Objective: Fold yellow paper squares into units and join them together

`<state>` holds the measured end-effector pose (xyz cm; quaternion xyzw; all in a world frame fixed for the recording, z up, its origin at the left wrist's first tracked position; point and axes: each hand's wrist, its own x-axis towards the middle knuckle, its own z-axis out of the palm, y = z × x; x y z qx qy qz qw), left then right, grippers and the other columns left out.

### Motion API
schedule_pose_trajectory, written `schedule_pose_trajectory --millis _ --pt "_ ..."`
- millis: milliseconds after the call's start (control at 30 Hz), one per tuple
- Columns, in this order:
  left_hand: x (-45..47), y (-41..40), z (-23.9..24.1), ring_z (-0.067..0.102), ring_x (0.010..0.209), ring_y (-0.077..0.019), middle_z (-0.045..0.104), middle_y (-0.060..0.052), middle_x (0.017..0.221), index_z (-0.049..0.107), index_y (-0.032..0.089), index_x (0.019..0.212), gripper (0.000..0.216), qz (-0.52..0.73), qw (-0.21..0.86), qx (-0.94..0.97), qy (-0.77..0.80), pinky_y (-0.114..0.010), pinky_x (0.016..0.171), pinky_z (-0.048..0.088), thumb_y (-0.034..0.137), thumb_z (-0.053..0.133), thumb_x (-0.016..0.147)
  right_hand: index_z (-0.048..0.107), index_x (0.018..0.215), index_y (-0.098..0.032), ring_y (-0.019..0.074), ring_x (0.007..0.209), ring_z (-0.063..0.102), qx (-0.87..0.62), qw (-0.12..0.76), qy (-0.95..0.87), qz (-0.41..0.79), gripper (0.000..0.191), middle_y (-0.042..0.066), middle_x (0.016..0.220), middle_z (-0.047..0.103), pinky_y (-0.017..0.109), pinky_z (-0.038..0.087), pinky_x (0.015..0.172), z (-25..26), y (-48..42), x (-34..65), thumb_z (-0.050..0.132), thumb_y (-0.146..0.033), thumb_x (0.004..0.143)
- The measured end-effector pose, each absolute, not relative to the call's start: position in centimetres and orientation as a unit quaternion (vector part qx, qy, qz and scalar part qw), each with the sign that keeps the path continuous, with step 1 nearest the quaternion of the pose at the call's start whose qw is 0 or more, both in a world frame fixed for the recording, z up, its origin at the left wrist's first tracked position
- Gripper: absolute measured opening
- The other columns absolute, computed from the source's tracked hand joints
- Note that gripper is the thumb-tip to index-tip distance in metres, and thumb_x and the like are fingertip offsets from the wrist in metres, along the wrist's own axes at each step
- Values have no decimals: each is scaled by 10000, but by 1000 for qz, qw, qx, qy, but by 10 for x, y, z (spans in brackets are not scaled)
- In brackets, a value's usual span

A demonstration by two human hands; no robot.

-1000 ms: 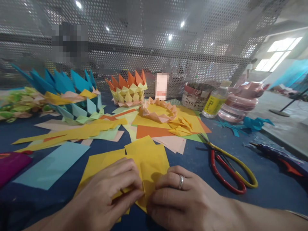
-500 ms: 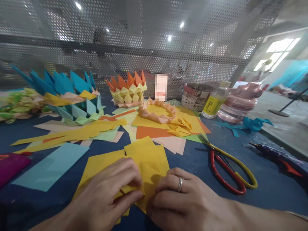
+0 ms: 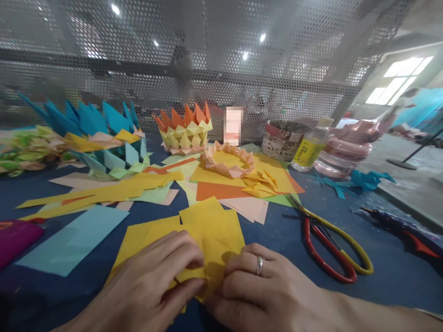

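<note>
Several yellow paper sheets (image 3: 207, 214) lie overlapped at the front middle of the table. My left hand (image 3: 166, 276) is closed over a small piece of yellow paper (image 3: 194, 273), thumb and fingers pinching its left side. Opposite it, my right hand (image 3: 256, 286), with a ring on one finger, has curled fingers on the same piece; its fingertips are partly hidden. Both hands almost meet above the stack. To the right rest scissors (image 3: 341, 230) with one red and one yellow handle loop. A light blue paper rectangle (image 3: 74, 237) lies to the left.
Behind stand a blue paper crown (image 3: 90, 117), an orange-tipped crown (image 3: 185, 124), a pink folded ring (image 3: 226, 161), a woven basket (image 3: 282, 140), a labelled bottle (image 3: 309, 145) and a pink water bottle (image 3: 342, 154). A glue gun (image 3: 398, 223) lies right, a purple object (image 3: 19, 240) left.
My right thumb has slid slightly left towards my left thumb at the small yellow piece. The pinched fold between the hands shows a little more. Table items stay put.
</note>
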<state>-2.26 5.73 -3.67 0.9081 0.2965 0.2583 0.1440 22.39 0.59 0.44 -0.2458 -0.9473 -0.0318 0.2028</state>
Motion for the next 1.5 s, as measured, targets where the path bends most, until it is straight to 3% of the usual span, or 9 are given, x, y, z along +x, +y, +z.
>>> schedule_pose_trajectory --millis 300,467,567,633,867,1167,1333,1433,1500 --pt "-22 54 -41 709 733 -125 704 71 849 559 317 1014 142 287 97 897 321 -216 628 524 459 558 1021 774 1083 -135 155 873 666 -236 220 -947 -11 471 8 892 757 310 490 724 0 8 225 309 -162 1154" --pt "-23 54 -42 709 741 -119 707 78 852 565 318 1019 154 287 103 898 317 -213 623 516 472 561 1020 784 962 -157 123 735 637 -195 310 -929 -53 466 -39 747 707 283 453 621 -7 12 223 353 -124 1137" --pt "-25 55 -42 729 780 -119 720 79 879 566 322 1031 145 285 104 897 321 -207 632 521 466 549 1027 775 1022 -148 135 840 665 -245 213 -946 -18 448 -14 850 744 291 483 696 -1 10 223 345 -145 1146" --pt "-26 56 -41 743 804 -118 734 80 908 575 325 1033 154 281 106 898 321 -196 656 536 477 577 1009 770 1031 -155 135 852 670 -246 204 -947 -20 427 -17 852 748 292 483 691 3 7 222 359 -148 1147" --pt "-30 64 -39 754 801 -122 743 88 914 584 329 1009 179 279 114 889 344 -164 658 557 415 700 904 760 978 -166 132 789 667 -244 241 -938 -42 361 -30 787 733 287 479 669 -4 7 221 433 -152 1127" --pt "-41 74 -39 755 911 -122 737 51 998 584 314 1050 84 255 113 906 320 -150 739 570 286 578 970 760 1003 -157 129 840 699 -249 223 -941 -48 378 -22 815 754 271 495 719 -1 6 222 408 -156 1141" --pt "-36 72 -30 697 974 -114 676 25 1048 550 297 1078 104 325 67 894 302 -164 821 537 235 526 998 752 957 -159 132 839 696 -246 220 -943 -54 409 -17 817 747 268 493 706 0 7 222 389 -167 1145" --pt "-28 58 -28 659 939 -110 657 22 1008 545 290 1086 74 355 76 884 293 -200 873 499 241 511 1041 759 1067 -174 142 801 676 -244 209 -946 -50 372 -13 820 736 286 482 670 1 7 223 395 -158 1137" --pt "-23 47 -29 655 859 -103 687 35 968 563 296 1046 147 348 96 899 248 -219 793 494 228 437 1075 757 1056 -179 148 799 662 -241 204 -948 -48 336 -7 838 736 286 492 693 1 6 223 429 -158 1127"
